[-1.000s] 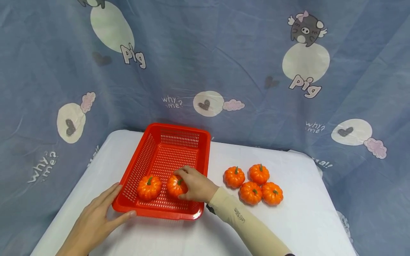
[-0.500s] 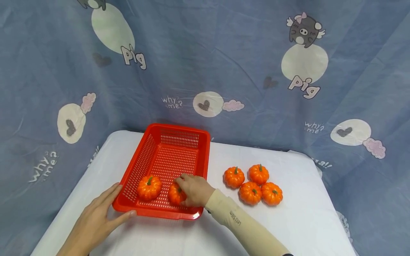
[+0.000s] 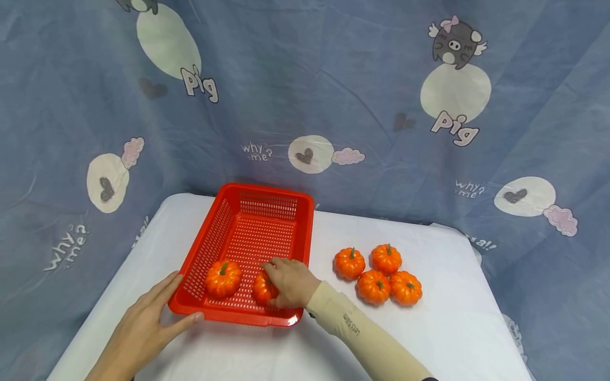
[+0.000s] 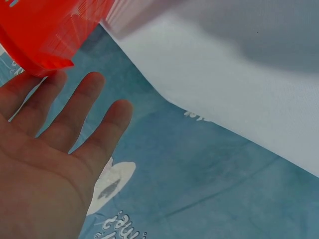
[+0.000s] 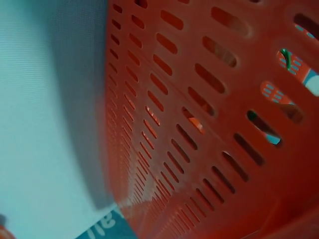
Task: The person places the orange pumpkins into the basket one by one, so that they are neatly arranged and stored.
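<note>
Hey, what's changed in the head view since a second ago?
The right hand and the held pumpkin moved slightly toward the near rim of the red basket. The left hand, basket, other pumpkin inside and four pumpkins on the table stayed put.

Cloth-screened setting, type of room indeterminable: a blue fabric backdrop [image 3: 371,95] printed with cartoon pigs [image 3: 455,45], hearts [image 3: 305,155] and lettering [image 3: 442,121] hangs behind and on both sides of a white surface [image 3: 457,323], hiding the surroundings.
</note>
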Available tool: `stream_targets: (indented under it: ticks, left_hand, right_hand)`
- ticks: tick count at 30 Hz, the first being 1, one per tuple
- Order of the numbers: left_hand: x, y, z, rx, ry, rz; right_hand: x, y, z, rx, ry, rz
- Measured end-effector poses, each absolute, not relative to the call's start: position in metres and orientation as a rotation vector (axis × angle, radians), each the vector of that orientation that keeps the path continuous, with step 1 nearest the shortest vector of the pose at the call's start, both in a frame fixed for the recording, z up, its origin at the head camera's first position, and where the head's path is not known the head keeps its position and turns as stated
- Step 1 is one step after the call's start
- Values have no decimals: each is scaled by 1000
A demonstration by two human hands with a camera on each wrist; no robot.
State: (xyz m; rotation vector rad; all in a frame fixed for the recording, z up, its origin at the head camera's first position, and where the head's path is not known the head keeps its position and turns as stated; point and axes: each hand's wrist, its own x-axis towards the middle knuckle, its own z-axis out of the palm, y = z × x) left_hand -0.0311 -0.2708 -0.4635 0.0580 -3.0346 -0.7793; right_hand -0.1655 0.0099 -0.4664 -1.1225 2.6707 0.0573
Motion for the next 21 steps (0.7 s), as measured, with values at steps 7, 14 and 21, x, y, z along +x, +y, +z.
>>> stream_targets:
  ticks: [7, 14, 21]
  left_hand:
    - [-34, -271, -462, 97, -3086, -765]
    - [-33, -271, -464, 83, -3066, -778]
    - [-30, -271, -465, 52, -3014, -787]
  right_hand:
    - [-165, 12, -465, -1141, 2679, 17]
    - [-164, 17, -462, -1181, 2671, -104]
    - [-164, 23, -457, -1191, 2676, -228]
